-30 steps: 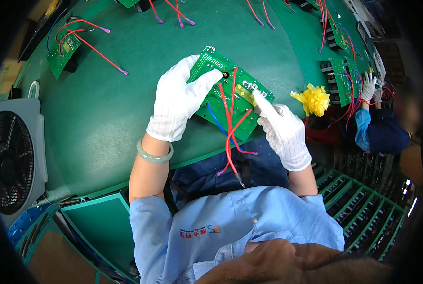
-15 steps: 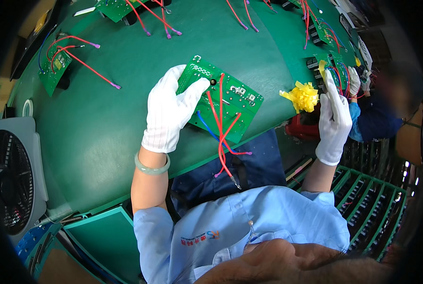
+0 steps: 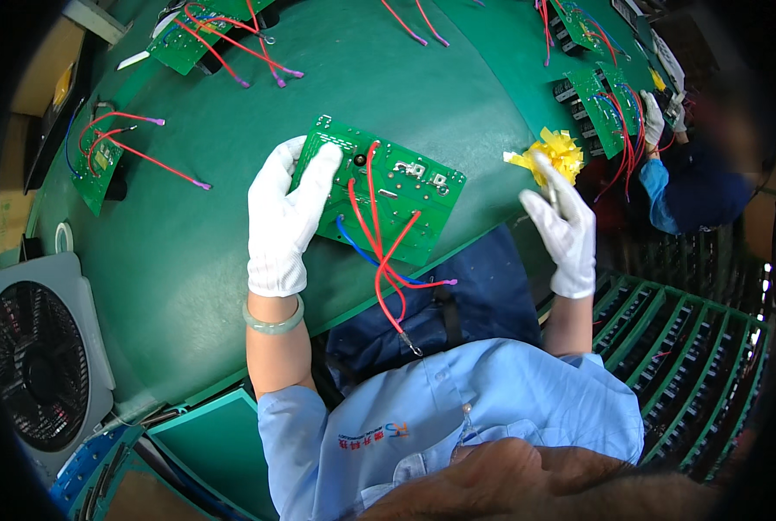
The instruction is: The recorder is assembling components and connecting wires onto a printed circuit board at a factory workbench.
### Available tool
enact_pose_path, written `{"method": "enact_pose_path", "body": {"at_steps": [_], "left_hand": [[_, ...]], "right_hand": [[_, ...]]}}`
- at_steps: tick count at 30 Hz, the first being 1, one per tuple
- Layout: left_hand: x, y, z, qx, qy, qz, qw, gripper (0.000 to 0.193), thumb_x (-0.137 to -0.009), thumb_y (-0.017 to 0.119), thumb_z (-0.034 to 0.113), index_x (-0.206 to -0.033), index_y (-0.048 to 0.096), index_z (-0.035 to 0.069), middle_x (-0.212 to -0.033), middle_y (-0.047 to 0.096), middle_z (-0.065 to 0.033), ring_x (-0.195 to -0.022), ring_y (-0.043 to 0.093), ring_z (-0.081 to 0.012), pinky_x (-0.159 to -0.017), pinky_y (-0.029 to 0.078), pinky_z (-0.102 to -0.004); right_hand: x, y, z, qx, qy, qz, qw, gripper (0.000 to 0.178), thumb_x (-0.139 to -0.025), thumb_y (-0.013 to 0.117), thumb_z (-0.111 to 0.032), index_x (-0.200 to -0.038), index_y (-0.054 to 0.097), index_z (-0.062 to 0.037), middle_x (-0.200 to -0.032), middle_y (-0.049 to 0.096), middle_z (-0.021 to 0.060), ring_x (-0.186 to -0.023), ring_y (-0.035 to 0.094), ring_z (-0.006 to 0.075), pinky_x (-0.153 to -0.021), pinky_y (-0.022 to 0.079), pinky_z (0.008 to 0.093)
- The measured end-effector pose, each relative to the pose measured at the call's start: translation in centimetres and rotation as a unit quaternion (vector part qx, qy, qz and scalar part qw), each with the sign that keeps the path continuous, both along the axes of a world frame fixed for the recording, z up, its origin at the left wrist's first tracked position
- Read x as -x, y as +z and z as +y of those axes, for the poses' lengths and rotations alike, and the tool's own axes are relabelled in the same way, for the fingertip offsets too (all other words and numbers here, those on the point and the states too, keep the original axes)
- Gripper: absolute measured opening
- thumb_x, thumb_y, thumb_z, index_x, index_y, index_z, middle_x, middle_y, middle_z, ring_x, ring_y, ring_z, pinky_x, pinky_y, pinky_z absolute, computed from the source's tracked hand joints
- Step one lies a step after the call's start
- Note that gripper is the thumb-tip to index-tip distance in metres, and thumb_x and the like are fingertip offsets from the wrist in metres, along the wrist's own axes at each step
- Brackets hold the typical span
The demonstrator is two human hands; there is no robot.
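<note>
The green circuit board [image 3: 401, 198] is over the near edge of the table [image 3: 197, 278], its left end clamped in the left hand [image 3: 282, 213], thumb on top, fingers behind. The right hand [image 3: 566, 226] points up at the yellow tape ball [image 3: 563, 153], thumb and forefinger parted; half a second ago it was right of it.

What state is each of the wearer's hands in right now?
Left hand: closed, holding the board.
Right hand: open, at the yellow tape; whether it touches cannot be told.
</note>
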State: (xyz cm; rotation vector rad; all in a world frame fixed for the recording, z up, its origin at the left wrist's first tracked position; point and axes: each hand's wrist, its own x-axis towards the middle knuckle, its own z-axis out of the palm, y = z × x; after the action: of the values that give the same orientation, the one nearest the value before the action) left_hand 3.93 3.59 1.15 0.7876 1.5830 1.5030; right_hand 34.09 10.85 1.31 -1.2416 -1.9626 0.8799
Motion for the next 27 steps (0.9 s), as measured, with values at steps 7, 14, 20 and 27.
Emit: {"method": "enact_pose_path", "body": {"at_steps": [7, 14, 20, 27], "left_hand": [[0.7, -2.8, 0.2, 0.025, 0.085, 0.041, 0.995, 0.025, -0.096, 0.053, 0.024, -0.097, 0.062, 0.000, -0.072, 0.046, 0.0057, -0.066, 0.036, -0.0031, -0.056, 0.032, -0.0215], [-0.6, -2.5, 0.3, 0.004, 0.075, 0.022, 0.997, 0.026, -0.098, 0.050, 0.025, -0.093, 0.060, 0.001, -0.074, 0.049, 0.0038, -0.066, 0.037, -0.0050, -0.058, 0.033, -0.0223], [-0.5, -2.9, 0.3, -0.001, 0.069, 0.029, 0.997, 0.028, -0.098, 0.049, 0.026, -0.093, 0.060, 0.001, -0.076, 0.051, 0.0028, -0.067, 0.039, -0.0055, -0.059, 0.034, -0.0228], [-0.7, -2.6, 0.3, 0.003, 0.085, -0.002, 0.996, 0.028, -0.099, 0.048, 0.024, -0.094, 0.062, 0.000, -0.076, 0.053, 0.0044, -0.069, 0.042, -0.0049, -0.061, 0.036, -0.0220]], "right_hand": [[6.9, -3.8, 0.7, 0.374, 0.065, 0.309, 0.872, 0.031, -0.090, 0.056, -0.014, -0.112, 0.060, 0.0073, -0.079, 0.064, 0.0067, -0.042, 0.034, 0.0009, -0.040, 0.024, 0.0174], [6.0, -4.8, 1.3, 0.392, 0.074, 0.387, 0.831, 0.032, -0.091, 0.054, -0.017, -0.114, 0.056, 0.0066, -0.071, 0.060, 0.0061, -0.039, 0.032, 0.0030, -0.036, 0.024, 0.0192], [5.7, -5.1, 1.4, 0.417, 0.096, 0.441, 0.789, 0.030, -0.091, 0.056, -0.011, -0.113, 0.056, 0.0094, -0.079, 0.061, 0.0117, -0.046, 0.041, 0.0027, -0.037, 0.026, 0.0153], [6.1, -4.8, 1.2, 0.411, 0.058, 0.421, 0.806, 0.030, -0.091, 0.056, -0.011, -0.113, 0.056, 0.0089, -0.079, 0.061, 0.0118, -0.043, 0.038, 0.0023, -0.037, 0.025, 0.0155]]}}
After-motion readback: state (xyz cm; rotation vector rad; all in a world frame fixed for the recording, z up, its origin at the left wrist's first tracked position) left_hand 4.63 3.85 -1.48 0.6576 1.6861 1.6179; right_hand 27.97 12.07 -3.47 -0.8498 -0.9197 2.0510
